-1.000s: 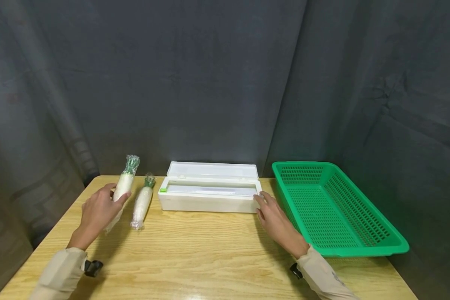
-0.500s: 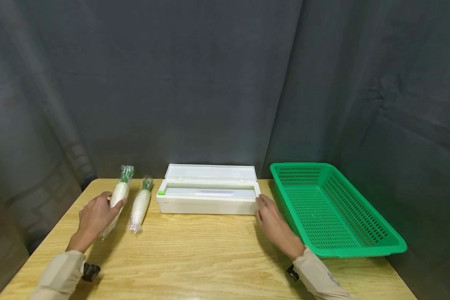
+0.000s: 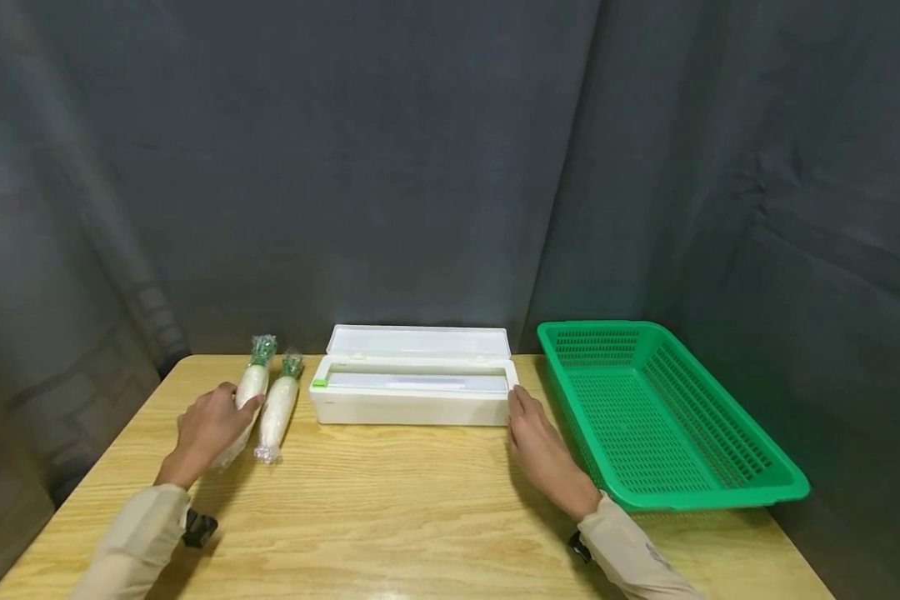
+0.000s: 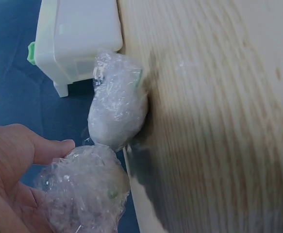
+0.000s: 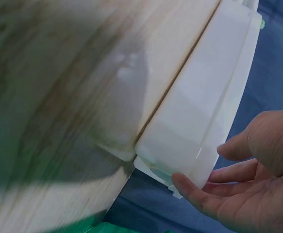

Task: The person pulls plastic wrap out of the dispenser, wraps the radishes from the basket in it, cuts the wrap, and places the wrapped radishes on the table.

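My left hand grips a white radish with green tops, wrapped in clear plastic film. In the left wrist view, my thumb lies along the film-covered end of this radish. Right beside it on the table lies a second wrapped radish, also seen in the left wrist view. A white cling film dispenser stands in the middle with its lid raised. At the dispenser's right end, my right hand touches the corner with extended fingers; its thumb is near the front edge.
A green perforated basket stands at the right of the wooden table, close to my right forearm. Dark grey curtains hang behind the table. The raised lid leans back towards them.
My left hand first lowers the held radish, then shifts it right, close beside the other one. My right hand stays at the dispenser's right end, its fingers slightly lower around the corner.
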`<state>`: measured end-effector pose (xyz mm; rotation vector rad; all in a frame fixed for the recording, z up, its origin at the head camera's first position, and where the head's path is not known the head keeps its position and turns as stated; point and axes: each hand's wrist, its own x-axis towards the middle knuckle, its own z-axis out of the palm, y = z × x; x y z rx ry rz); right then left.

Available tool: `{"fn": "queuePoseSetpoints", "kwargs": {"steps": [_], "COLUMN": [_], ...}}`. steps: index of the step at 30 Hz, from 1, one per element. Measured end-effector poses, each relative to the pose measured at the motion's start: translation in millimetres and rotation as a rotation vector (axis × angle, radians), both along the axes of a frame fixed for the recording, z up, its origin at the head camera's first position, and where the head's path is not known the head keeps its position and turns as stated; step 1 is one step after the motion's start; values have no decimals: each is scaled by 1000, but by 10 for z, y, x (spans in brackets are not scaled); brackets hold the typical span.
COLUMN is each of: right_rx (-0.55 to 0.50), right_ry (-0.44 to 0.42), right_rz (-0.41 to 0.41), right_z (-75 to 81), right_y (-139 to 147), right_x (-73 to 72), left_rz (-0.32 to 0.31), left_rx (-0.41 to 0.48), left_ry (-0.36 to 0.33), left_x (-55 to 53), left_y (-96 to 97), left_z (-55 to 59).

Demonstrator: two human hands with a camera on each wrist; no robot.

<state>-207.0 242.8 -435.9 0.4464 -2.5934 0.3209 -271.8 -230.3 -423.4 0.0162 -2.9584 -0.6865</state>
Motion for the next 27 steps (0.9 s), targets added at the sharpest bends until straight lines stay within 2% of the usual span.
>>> {"fn": "queuePoseSetpoints", "kwargs": {"steps": [12, 22, 27], "right_rx": [64, 110, 110], "right_ry": [-12, -85, -79], "right_rz": [-15, -40, -43], "right_z": [-37, 35, 51], "right_y": [-56, -103, -79], "right_x": [25, 92, 91], "left_rz": [-2, 2, -18], "left_rx": [-22, -16, -12], "left_ry": [-64, -103, -114], "left_x": [-85, -54, -57], "left_y": [-78, -180, -151], "left_z": [-74, -122, -124]}}
